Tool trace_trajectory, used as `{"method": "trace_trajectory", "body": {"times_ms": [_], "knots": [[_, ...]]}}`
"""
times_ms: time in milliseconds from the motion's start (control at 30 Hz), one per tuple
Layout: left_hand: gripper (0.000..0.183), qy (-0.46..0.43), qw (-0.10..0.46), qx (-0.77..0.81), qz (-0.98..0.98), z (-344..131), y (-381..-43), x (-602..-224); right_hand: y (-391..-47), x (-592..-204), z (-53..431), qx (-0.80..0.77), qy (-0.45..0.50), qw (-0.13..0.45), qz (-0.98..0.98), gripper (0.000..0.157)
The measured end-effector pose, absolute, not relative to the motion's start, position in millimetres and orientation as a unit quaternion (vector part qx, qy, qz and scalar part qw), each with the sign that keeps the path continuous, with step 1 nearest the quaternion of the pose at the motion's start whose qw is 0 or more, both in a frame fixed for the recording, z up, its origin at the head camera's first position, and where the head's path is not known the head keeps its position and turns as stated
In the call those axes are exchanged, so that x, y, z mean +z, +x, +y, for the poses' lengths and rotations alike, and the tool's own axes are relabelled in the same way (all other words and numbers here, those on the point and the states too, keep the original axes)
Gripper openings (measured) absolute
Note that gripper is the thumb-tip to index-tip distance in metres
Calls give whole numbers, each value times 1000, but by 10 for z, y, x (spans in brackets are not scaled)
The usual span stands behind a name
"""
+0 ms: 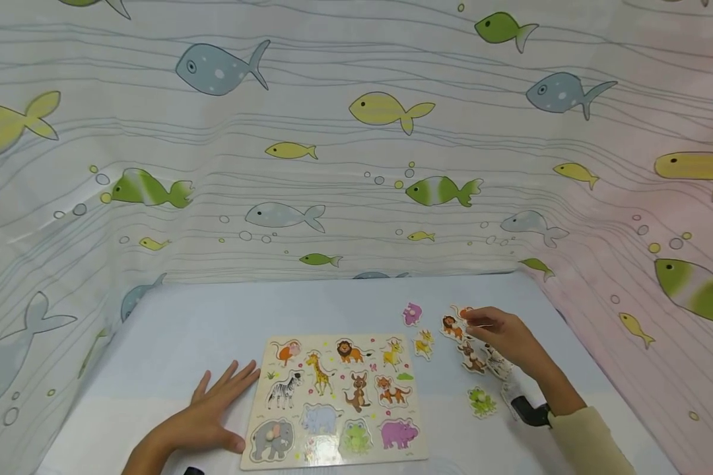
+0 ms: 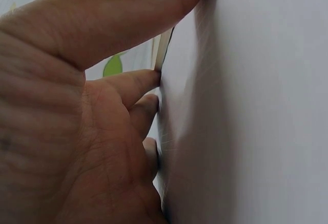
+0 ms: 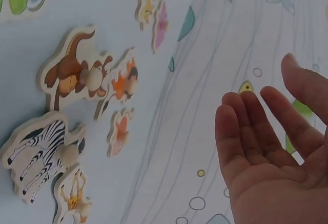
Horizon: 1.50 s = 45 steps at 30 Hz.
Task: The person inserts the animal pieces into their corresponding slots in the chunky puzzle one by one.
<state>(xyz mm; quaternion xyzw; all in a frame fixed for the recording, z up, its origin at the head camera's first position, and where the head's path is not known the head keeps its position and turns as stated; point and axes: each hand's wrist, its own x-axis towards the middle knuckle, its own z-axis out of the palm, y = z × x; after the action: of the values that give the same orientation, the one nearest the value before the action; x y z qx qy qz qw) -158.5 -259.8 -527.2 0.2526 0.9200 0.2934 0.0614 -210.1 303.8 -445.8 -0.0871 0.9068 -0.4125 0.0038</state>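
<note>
Puzzle board [image 1: 404, 412]: lies flat on the bench [image 1: 172, 323], with loose pieces [image 1: 473, 358] at 1 to 3 o'clock from it in the head view. Left hand [image 1: 204, 417] at 9 o'clock: fingers spread, tips down on the bench, thumb at the board's edge. Right hand [image 1: 507, 338] at 2 o'clock: empty, fingers loosely bent, near the monkey piece [image 3: 119, 131] and lion piece [image 1: 449, 326]. Elephant piece [image 1: 273, 442] in its recess at the board's 8 o'clock. Likeliest trouble: dragging or knocking neighbours, because of zebra piece [image 3: 43, 149] and giraffe piece [image 3: 73, 196] packed close. Possible too: a skidding board, if bumped with a hand at 1 side only; misjudged recess edges, from glare at 6 o'clock.
</note>
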Motion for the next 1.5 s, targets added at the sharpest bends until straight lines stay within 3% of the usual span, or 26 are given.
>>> {"method": "trace_trajectory", "body": {"times_ms": [300,567,800,1500], "knots": [[116,238,63,293,924,-2579,-1576,-5257,-2327,-4582,3258,-396,-67,4,916,49],[116,241,56,295,923,-2584,-1571,-5264,-2557,-4659,3326,-379,-47,6,924,43],[115,251,50,291,922,-2588,-1573,-5255,-2660,-4747,3403,-366,-37,8,930,51],[115,255,36,280,925,-2571,-1559,-5261,-2853,-5066,3592,-445,13,35,895,53]]}}
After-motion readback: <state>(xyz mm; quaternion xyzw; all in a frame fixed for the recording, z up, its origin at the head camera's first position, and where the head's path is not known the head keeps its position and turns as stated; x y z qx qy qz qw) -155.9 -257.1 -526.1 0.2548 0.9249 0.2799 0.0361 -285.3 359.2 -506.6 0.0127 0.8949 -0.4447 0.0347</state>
